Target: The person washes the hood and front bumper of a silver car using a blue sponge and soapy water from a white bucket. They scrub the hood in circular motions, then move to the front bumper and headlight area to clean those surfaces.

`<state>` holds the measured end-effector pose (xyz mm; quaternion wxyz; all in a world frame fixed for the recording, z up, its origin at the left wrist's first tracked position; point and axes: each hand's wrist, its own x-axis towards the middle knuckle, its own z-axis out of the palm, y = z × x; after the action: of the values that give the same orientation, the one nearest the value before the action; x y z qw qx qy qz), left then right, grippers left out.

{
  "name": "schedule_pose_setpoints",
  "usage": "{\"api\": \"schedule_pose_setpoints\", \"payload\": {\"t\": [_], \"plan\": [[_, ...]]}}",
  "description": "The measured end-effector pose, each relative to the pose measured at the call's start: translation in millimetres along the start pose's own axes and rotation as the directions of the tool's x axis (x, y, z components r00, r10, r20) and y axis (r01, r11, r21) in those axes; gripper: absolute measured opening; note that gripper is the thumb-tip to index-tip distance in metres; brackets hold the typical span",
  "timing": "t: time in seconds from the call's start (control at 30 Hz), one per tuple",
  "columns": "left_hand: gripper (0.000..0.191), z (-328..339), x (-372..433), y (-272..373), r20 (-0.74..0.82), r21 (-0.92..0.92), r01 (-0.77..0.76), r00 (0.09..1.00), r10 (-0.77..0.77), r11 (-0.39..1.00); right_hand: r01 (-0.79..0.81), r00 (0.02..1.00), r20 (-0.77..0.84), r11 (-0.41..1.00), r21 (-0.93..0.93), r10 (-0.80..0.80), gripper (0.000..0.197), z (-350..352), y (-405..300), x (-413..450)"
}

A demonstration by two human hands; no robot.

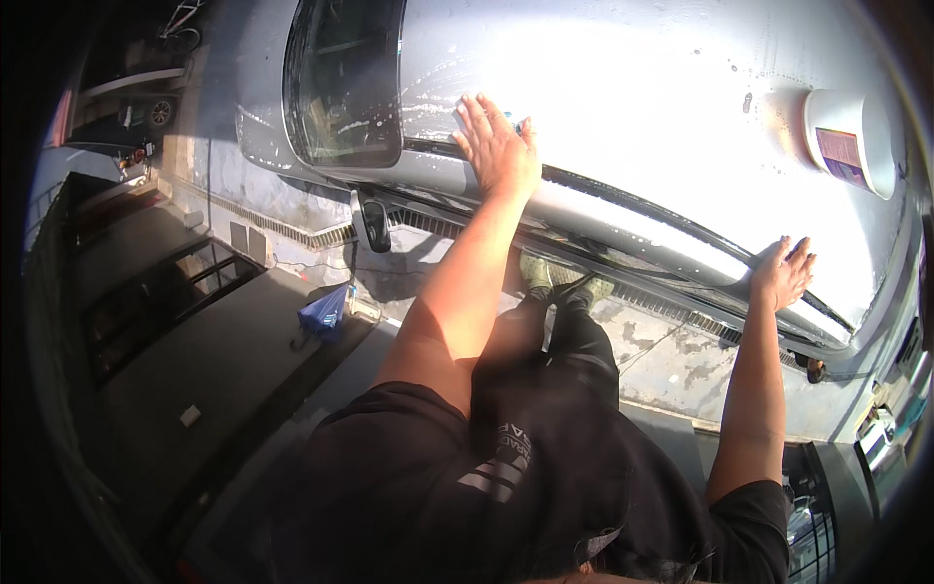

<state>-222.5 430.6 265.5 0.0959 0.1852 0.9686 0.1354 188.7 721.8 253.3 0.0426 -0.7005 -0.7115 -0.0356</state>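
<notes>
A silver car's wet roof (620, 95) lies before me, glaring in the sun and spotted with water and suds. My left hand (500, 150) lies spread on the roof's near edge, close to the windshield (346, 87). A small blue thing (513, 119) shows between its thumb and forefinger, mostly hidden; whether I grip it is unclear. Farther right, my right hand (784, 277) rests on the same edge by the dark roof channel (642, 208), fingers slightly apart, with nothing seen in it. A white plastic bucket (879, 139) with a printed label stands on the roof beyond it.
The side mirror (376, 225) juts out at left. A slotted drain grate (686, 314) runs along the ground beside the car, near my clogs (536, 271). A folded blue umbrella (323, 312) and a thin cable (365, 270) are at left, by the house wall (182, 343).
</notes>
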Motion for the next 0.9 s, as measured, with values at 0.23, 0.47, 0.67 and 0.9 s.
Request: {"api": "schedule_pose_setpoints", "payload": {"t": [0.23, 0.47, 0.67, 0.9], "plan": [[0.084, -0.2, 52.4, -54.7, -0.094, -0.099, 0.243, 0.963, -0.252, 0.965, 0.01, 1.0, 0.022, 1.0, -0.023, -0.009, 0.07, -2.0, -0.7, -7.4], [0.085, -27.0, 138.5, -66.4, -0.151, -0.096, 0.358, 0.917, -0.369, 0.929, 0.006, 0.998, 0.059, 1.0, -0.02, -0.005, 0.07, -15.5, -18.5, -14.2], [0.091, 32.4, -11.2, 192.4, 0.004, 0.057, -0.621, 0.783, 0.622, 0.782, -0.04, 0.997, 0.068, 0.999, 0.027, 0.038, 0.073, -22.3, -20.3, -13.5], [0.069, 54.5, -34.5, 268.9, 0.133, 0.044, -0.9, 0.436, 0.89, 0.434, -0.006, 0.998, 0.06, 1.0, 0.012, 0.005, 0.07, -25.1, -18.1, -14.3]]}}
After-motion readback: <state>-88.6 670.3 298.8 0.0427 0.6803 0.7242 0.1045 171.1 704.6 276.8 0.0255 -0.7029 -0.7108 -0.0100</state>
